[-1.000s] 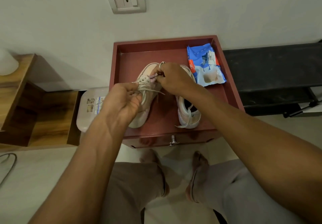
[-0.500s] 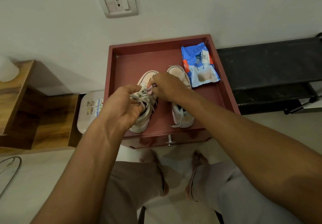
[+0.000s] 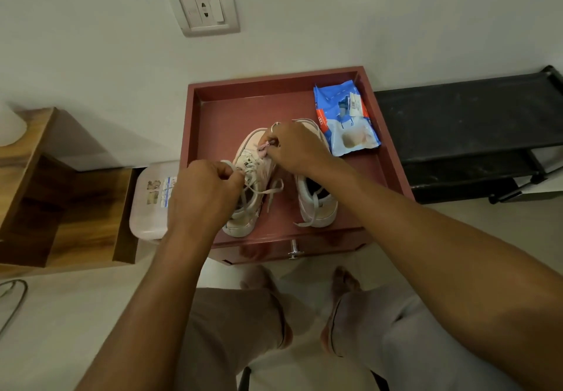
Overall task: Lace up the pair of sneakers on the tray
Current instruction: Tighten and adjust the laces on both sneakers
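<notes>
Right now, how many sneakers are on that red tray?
2. The left sneaker lies near the front of the red tray, with both hands working its laces. The right sneaker lies beside it, partly covered by the right hand. No others show.

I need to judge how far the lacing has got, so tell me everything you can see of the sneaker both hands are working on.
The left sneaker is pale pink and off-white, apparently fabric or leather with a scuffed white sole. It lies flat in the red tray, toe toward the wall, heel near the front edge, beside its mate. Its pale laces cross the eyelets, with loose ends trailing across the opening. The left hand pinches lace at its left side; the right hand pinches a lace end near the toe.
</notes>
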Tool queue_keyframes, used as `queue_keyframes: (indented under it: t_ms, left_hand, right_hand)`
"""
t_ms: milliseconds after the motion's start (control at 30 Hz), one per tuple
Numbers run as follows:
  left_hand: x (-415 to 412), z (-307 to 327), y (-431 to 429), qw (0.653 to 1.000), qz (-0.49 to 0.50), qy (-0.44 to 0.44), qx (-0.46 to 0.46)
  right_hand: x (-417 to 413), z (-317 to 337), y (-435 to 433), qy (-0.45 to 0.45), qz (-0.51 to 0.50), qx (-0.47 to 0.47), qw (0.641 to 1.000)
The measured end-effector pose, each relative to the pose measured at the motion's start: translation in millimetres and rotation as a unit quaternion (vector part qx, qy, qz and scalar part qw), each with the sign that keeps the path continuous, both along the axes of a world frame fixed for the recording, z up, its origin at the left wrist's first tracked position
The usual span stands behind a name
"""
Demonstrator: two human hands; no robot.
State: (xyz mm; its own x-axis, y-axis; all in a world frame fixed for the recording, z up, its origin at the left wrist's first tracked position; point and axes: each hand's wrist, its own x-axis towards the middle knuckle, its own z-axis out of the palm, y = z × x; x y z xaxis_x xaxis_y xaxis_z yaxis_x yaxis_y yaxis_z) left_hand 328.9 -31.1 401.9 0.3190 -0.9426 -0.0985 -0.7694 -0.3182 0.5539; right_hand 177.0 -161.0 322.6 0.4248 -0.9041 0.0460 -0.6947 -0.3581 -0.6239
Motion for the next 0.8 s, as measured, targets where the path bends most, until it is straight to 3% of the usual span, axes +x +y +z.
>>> queue_keyframes:
  t_ms: [167, 267, 400, 567, 800]
  left_hand:
    - [11, -25, -27, 1.0, 0.012, 0.005, 0.02]
    - [12, -39, -36, 0.999, 0.017, 0.017, 0.045]
    - [16, -49, -38, 0.997, 0.031, 0.042, 0.054]
    - [18, -57, -40, 0.99, 0.042, 0.12, 0.052]
    - [22, -63, -43, 0.988, 0.052, 0.139, 0.051]
  right_hand:
    - [-39, 5, -30, -0.124, -0.156, -0.012, 0.98]
    - [-72, -6, -46, -0.087, -0.251, -0.052, 0.963]
    - [-101, -20, -62, -0.04, -0.305, -0.073, 0.949]
    - [-116, -39, -76, 0.044, -0.29, -0.103, 0.95]
    - [-118, -53, -96, 0.125, -0.25, -0.173, 0.944]
